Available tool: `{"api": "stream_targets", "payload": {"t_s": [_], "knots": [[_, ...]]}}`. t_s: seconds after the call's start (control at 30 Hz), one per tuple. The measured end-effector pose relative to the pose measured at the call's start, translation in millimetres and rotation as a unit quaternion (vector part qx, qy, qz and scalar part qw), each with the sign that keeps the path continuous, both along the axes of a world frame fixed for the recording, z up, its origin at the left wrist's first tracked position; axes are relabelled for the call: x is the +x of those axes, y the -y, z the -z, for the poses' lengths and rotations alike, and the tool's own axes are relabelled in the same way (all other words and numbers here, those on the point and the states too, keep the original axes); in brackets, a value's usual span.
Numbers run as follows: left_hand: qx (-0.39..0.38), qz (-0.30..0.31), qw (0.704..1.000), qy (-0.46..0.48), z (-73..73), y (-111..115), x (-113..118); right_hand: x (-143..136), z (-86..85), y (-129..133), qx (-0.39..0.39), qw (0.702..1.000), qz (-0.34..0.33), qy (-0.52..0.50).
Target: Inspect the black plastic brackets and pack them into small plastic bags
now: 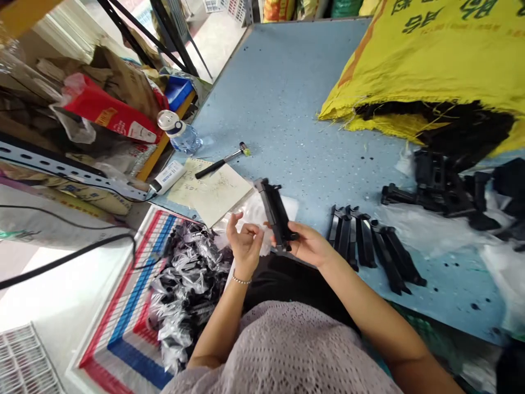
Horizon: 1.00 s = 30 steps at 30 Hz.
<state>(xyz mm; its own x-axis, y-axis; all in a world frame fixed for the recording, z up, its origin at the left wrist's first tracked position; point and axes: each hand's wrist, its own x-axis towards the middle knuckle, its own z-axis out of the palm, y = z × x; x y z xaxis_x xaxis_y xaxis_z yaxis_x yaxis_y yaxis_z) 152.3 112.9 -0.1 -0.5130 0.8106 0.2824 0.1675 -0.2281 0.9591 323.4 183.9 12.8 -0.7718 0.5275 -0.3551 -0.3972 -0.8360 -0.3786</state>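
A long black plastic part (277,214) is tilted over the table's front edge, held at its lower end by my right hand (309,245). Beside it, to the left, my left hand (246,243) has its thumb and fingertips drawn together; anything between them is too small to make out. Clear plastic film (251,214) lies under and behind the part. Several similar black parts (365,241) lie in a row on the blue table (287,98), right of my right hand.
A hammer (221,161) lies on paper sheets (217,191), near a bottle (180,134) and white tube (169,176). A basket (131,306) holds wrapped parts at lower left. Black parts (443,183) sit before a yellow sack (435,60) at right.
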Motion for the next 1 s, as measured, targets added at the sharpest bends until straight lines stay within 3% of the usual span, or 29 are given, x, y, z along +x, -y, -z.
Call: {"api": "stream_targets", "payload": {"t_s": [0.07, 0.2, 0.43, 0.53, 0.63, 0.73, 0.83, 0.9, 1.0], "knots": [[0.02, 0.073, 0.993, 0.095, -9.5, -6, 2, -4, 0.4, 1, -0.019, 0.999, -0.023, -0.022], [-0.004, 0.12, 0.968, 0.221, -19.3, -23, -5, -2, -0.4, -3, -0.039, 0.999, 0.0, -0.014], [-0.083, 0.134, 0.967, 0.2, -20.0, -40, -18, 24, -13.4, -19, 0.074, 0.986, 0.127, 0.075], [-0.083, 0.124, 0.951, 0.272, -21.8, -48, -14, 26, -13.5, -13, 0.062, 0.992, 0.09, 0.056], [-0.085, 0.152, 0.925, 0.338, -22.9, -55, -9, 18, -5.3, -3, 0.016, 0.999, 0.028, 0.018], [-0.084, 0.168, 0.945, 0.269, -24.2, -55, -12, 13, 3.1, -2, -0.001, 0.999, 0.051, 0.012], [-0.1, 0.191, 0.973, 0.085, -26.5, -51, -24, 21, 2.9, -10, 0.025, 0.995, 0.096, 0.031], [-0.117, 0.23, 0.966, -0.022, -27.8, -47, -31, 28, -1.8, -17, 0.043, 0.994, 0.094, 0.045], [-0.11, 0.272, 0.95, -0.107, -29.6, -46, -31, 33, -10.2, -26, 0.054, 0.992, 0.095, 0.055]]}}
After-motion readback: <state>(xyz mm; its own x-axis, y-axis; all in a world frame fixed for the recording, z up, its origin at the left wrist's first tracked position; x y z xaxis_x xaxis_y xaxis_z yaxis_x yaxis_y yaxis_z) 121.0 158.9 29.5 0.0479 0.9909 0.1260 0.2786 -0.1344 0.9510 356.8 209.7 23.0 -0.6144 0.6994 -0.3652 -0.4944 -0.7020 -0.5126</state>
